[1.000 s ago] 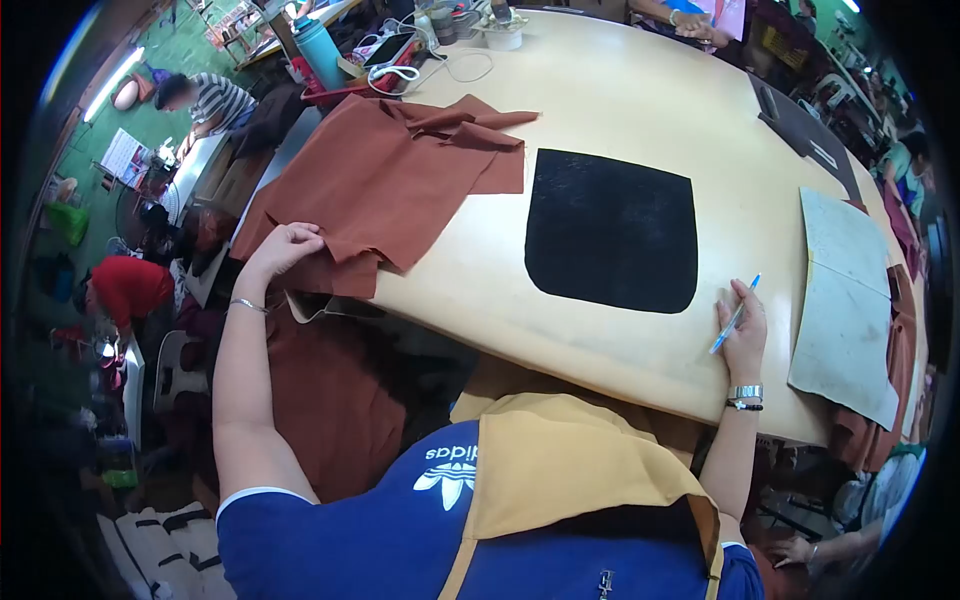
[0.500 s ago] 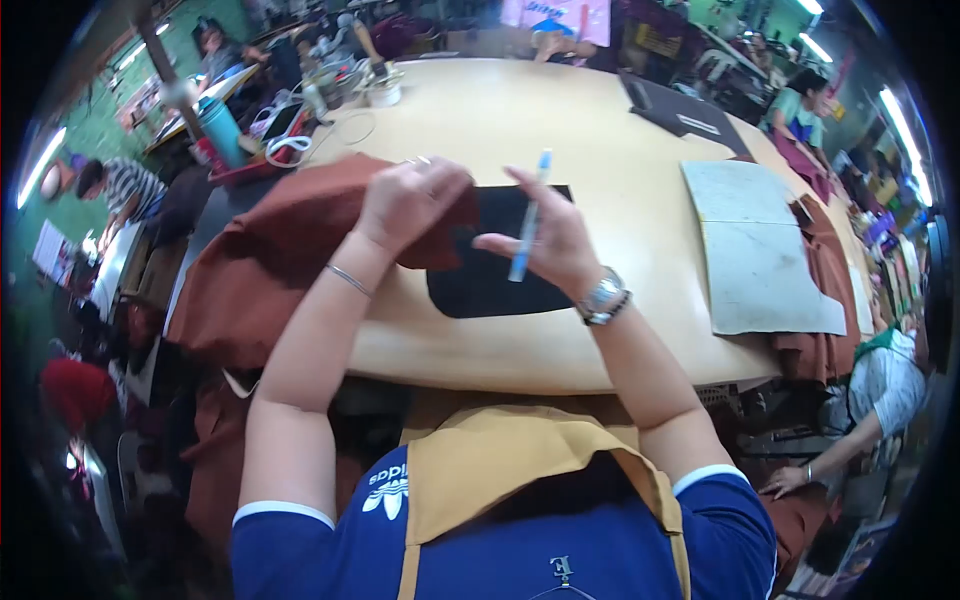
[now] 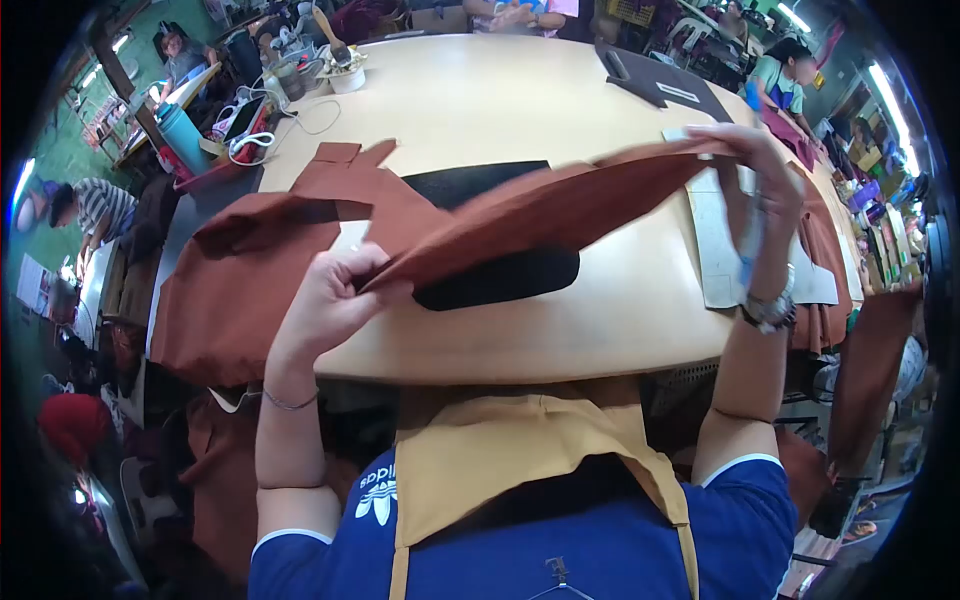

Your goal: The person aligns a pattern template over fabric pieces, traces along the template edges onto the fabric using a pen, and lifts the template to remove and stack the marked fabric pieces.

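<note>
A reddish-brown sheet of leather or cloth [image 3: 560, 205] is stretched at a slant above the table. My left hand [image 3: 338, 300] is closed on its near-left end, thumb on top. At the far-right end my right hand [image 3: 765, 185] pinches the sheet's edge, slightly blurred. A pale blue strip by that palm looks like the pen [image 3: 746, 272], partly hidden. Beneath the raised sheet lies a black flat piece with rounded corners [image 3: 505, 280], half covered. More reddish-brown material [image 3: 240, 300] lies heaped on the table to the left.
On the pale table [image 3: 480, 90], a grey-white pattern sheet [image 3: 718, 260] lies at right over brown material. Back left hold a teal bottle [image 3: 183, 138], a red tray [image 3: 200, 178] and a white pot with a brush [image 3: 347, 78]. A dark panel [image 3: 640, 82] lies back right. Several people sit around.
Both hands now grip a reddish-brown sheet; my right hand has swung far right, pulling it across the black piece. My left hand has come down and left.
</note>
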Action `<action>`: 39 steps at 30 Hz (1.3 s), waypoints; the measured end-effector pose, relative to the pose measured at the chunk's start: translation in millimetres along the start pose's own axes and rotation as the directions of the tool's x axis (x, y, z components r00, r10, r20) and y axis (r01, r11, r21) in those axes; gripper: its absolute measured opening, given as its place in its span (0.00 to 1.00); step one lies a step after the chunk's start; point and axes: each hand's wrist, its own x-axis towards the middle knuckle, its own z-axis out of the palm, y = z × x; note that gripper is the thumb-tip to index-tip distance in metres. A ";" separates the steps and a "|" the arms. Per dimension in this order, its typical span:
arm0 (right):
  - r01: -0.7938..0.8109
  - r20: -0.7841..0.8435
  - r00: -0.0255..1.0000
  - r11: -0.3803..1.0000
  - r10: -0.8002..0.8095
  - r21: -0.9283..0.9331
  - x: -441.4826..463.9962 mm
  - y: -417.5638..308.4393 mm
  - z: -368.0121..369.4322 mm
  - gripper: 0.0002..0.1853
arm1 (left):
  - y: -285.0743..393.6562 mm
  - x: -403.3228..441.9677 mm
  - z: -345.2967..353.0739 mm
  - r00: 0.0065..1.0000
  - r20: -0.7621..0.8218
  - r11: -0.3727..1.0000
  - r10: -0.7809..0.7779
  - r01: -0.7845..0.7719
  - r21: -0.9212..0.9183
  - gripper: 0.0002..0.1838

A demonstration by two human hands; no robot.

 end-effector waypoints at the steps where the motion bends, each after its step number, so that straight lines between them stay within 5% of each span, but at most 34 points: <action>1: -0.030 -0.007 1.000 0.999 0.030 -0.014 -3.7 -6.1 -11.3 0.10 | 4.7 -4.8 -2.1 0.981 0.170 0.966 -0.091 0.129 -0.224 0.07; 2: 0.013 -0.057 0.998 1.000 -0.013 -0.005 -8.8 -6.0 -22.3 0.09 | 5.4 -3.2 -5.3 0.940 0.304 0.959 -0.153 0.216 -0.183 0.10; 5: 0.013 -0.211 0.978 1.000 -0.007 0.023 -25.9 -0.8 -62.8 0.06 | -52.3 13.6 29.5 0.979 0.052 0.980 -0.196 0.198 -0.022 0.26; 6: 0.047 -0.165 0.985 0.998 -0.041 0.032 -31.0 3.9 -83.3 0.07 | -98.7 17.4 36.4 0.962 -0.048 0.871 -0.268 0.263 0.415 0.36; 8: 0.097 0.048 0.994 0.995 -0.097 -0.001 -35.3 10.1 -136.7 0.11 | -117.6 21.8 55.1 0.941 -0.149 0.665 -0.306 0.322 0.674 0.37; 9: 0.098 -0.123 0.987 0.993 -0.105 -0.060 -43.9 1.8 -122.8 0.11 | -124.2 24.2 63.9 0.930 -0.199 0.535 -0.309 0.343 0.772 0.38; 11: -0.028 -0.279 0.960 0.995 0.000 -0.097 -52.0 -11.1 -111.8 0.13 | -131.3 36.1 66.2 0.938 -0.172 0.477 -0.301 0.304 0.825 0.40; 14: -0.012 -0.082 0.997 0.954 -0.014 -0.301 -46.9 -26.7 -101.9 0.13 | -130.4 54.9 57.8 0.949 -0.129 0.449 -0.287 0.253 0.857 0.40; 17: -0.025 -0.083 0.997 0.976 0.008 -0.214 -38.7 -27.7 -69.8 0.09 | -146.3 69.6 55.5 0.968 -0.150 0.408 -0.199 0.221 0.886 0.39; 19: 0.051 0.102 0.995 0.956 -0.022 -0.291 -18.9 -39.5 -44.2 0.08 | -82.4 86.8 75.2 0.981 -0.085 0.663 -0.174 0.181 0.726 0.40; 21: 0.198 0.270 0.957 0.911 -0.101 -0.362 0.3 -49.0 -12.2 0.07 | -34.0 101.9 97.5 0.973 0.150 0.962 0.176 -0.202 0.181 0.41; 23: 0.255 0.355 0.923 0.929 -0.151 -0.268 6.4 -40.3 19.3 0.06 | 13.1 88.3 137.9 0.962 0.165 0.865 0.216 -0.111 -0.490 0.40; 25: 0.294 0.425 0.896 0.893 -0.133 -0.340 13.4 -40.3 34.9 0.06 | 41.0 82.3 161.2 0.970 0.093 0.694 0.226 -0.093 -0.714 0.37; 26: 0.312 0.408 0.899 0.889 -0.161 -0.335 17.5 -37.7 41.2 0.05 | 45.6 83.0 166.7 0.974 0.036 0.655 0.223 -0.123 -0.746 0.26; 30: 0.218 0.338 0.933 0.940 -0.122 -0.262 28.3 -19.2 32.2 0.08 | 38.2 88.2 163.8 0.993 -0.031 0.593 0.117 -0.095 -0.800 0.14; 33: 0.119 0.271 0.958 0.990 -0.094 -0.079 30.5 -12.3 19.7 0.10 | 26.7 86.7 152.8 0.998 0.035 0.413 0.052 0.010 -0.911 0.16; 36: 0.063 0.182 0.982 0.995 -0.047 -0.080 31.5 -9.3 -3.3 0.11 | 31.9 72.0 128.6 0.919 0.335 0.714 0.208 0.091 -0.694 0.23; 39: 0.077 0.133 0.990 0.980 -0.053 -0.182 34.1 -11.7 -48.2 0.07 | 34.6 48.9 97.2 0.860 0.505 0.867 0.077 0.192 -0.460 0.23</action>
